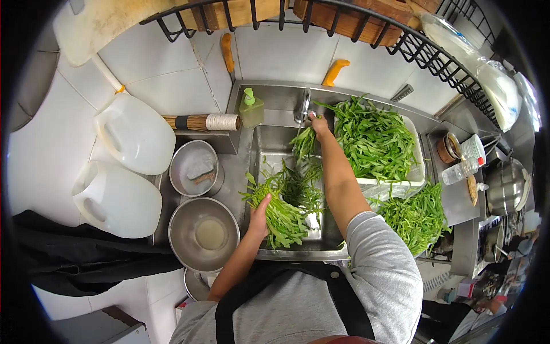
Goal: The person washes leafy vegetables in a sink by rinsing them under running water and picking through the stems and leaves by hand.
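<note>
My left hand (260, 219) is closed around a thick bunch of leafy greens (282, 221), pale stems and long narrow leaves, over the front left of the steel sink (266, 135). At the back of the sink, my right hand (319, 122) is closed right beside the metal tap (303, 104). A smaller bunch of greens (305, 143) hangs below its fingers; whether the hand also touches the tap I cannot tell. Darker loose greens (303, 192) lie in the basin between my hands.
Right of the sink, a white tub (419, 155) is heaped with greens; another pile (415, 218) sits in front. Two steel bowls (197, 155) (201, 255) stand left, near white jugs (134, 135). A green soap bottle (251, 109) stands behind. A black wire rack (389, 40) hangs overhead.
</note>
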Action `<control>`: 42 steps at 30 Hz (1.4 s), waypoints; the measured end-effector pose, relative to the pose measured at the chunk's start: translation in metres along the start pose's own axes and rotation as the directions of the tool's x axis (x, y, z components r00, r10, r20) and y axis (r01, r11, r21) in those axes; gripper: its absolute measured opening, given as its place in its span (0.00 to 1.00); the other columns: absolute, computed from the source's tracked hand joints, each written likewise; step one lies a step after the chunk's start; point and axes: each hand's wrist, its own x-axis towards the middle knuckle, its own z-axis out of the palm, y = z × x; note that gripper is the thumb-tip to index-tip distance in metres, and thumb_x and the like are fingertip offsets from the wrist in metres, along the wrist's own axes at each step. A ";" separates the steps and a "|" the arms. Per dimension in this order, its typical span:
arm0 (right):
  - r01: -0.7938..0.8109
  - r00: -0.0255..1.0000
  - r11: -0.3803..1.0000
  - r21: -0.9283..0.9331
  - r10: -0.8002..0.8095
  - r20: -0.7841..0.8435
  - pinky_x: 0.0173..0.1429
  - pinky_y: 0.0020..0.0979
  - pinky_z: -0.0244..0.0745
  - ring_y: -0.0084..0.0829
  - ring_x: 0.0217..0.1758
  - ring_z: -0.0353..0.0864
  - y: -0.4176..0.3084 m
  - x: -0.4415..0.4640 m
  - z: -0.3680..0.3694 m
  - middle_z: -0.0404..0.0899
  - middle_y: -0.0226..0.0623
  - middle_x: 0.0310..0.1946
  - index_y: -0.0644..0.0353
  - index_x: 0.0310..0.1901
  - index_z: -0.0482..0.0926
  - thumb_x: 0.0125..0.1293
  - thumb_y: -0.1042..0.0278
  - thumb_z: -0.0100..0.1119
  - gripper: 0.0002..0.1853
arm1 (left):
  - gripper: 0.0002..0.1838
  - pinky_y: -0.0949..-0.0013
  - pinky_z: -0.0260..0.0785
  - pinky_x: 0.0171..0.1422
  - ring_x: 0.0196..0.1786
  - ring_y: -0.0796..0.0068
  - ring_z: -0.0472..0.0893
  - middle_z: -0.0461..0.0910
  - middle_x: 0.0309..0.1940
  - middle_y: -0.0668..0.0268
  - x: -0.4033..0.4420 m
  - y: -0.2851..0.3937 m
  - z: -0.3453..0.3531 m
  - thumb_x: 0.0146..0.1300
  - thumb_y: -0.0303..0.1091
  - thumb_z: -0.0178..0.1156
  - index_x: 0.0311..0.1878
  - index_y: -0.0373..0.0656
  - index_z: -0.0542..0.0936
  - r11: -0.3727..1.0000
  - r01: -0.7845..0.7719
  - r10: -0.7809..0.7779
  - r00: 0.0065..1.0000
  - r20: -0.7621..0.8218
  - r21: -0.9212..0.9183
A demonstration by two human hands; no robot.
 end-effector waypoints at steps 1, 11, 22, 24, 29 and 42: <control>0.012 1.000 1.000 0.005 -0.012 0.007 0.46 0.31 0.67 0.27 0.40 0.71 0.004 0.008 -0.003 0.74 0.35 0.42 0.62 0.54 0.67 0.59 0.57 0.58 0.25 | 0.15 0.66 0.74 0.38 0.36 0.71 0.78 0.75 0.37 0.64 -0.004 0.001 0.002 0.59 0.35 0.56 0.47 0.40 0.70 1.000 0.021 -0.021 1.000 -0.002 0.001; 0.011 0.990 1.000 -0.029 -0.007 0.139 0.27 0.26 0.62 0.24 0.27 0.63 -0.064 -0.084 -0.011 0.70 0.33 0.36 0.43 0.62 0.59 0.65 0.78 0.39 0.25 | 0.17 0.63 0.73 0.41 0.37 0.67 0.78 0.76 0.36 0.60 -0.015 -0.003 -0.012 0.61 0.41 0.53 0.47 0.40 0.70 0.995 0.002 -0.002 1.000 0.001 0.103; 0.493 0.841 0.807 -0.325 -0.538 -0.062 0.47 0.41 0.68 0.50 0.40 0.75 0.032 -0.120 0.048 0.76 0.51 0.35 0.60 0.47 0.64 0.60 0.59 0.53 0.18 | 0.15 0.66 0.73 0.38 0.37 0.72 0.78 0.75 0.38 0.64 -0.013 0.005 0.001 0.60 0.36 0.55 0.48 0.41 0.70 0.999 0.043 -0.044 0.998 0.034 0.029; 0.495 0.848 0.844 -0.208 -0.521 -0.094 0.40 0.34 0.69 0.36 0.31 0.76 0.029 -0.144 0.055 0.76 0.41 0.26 0.61 0.38 0.72 0.60 0.59 0.55 0.13 | 0.15 0.66 0.73 0.38 0.37 0.72 0.78 0.75 0.38 0.64 -0.009 0.004 0.002 0.61 0.36 0.54 0.48 0.41 0.70 0.999 0.040 -0.041 0.998 0.055 0.025; 0.375 0.906 0.903 -0.209 -0.405 -0.122 0.33 0.28 0.69 0.25 0.23 0.74 -0.014 -0.176 0.041 0.76 0.35 0.17 0.61 0.27 0.79 0.56 0.53 0.60 0.16 | 0.16 0.68 0.72 0.41 0.37 0.73 0.77 0.75 0.39 0.64 0.000 -0.001 0.003 0.62 0.38 0.53 0.49 0.38 0.70 1.000 -0.003 0.005 0.994 0.109 -0.014; 0.273 0.932 0.954 0.125 -0.294 0.210 0.43 0.24 0.64 0.22 0.33 0.70 -0.035 -0.157 0.018 0.75 0.29 0.29 0.62 0.38 0.76 0.61 0.51 0.53 0.19 | 0.17 0.66 0.71 0.43 0.37 0.70 0.77 0.76 0.35 0.63 0.011 0.002 0.018 0.60 0.45 0.54 0.42 0.40 0.73 1.000 -0.010 0.011 0.996 0.087 -0.011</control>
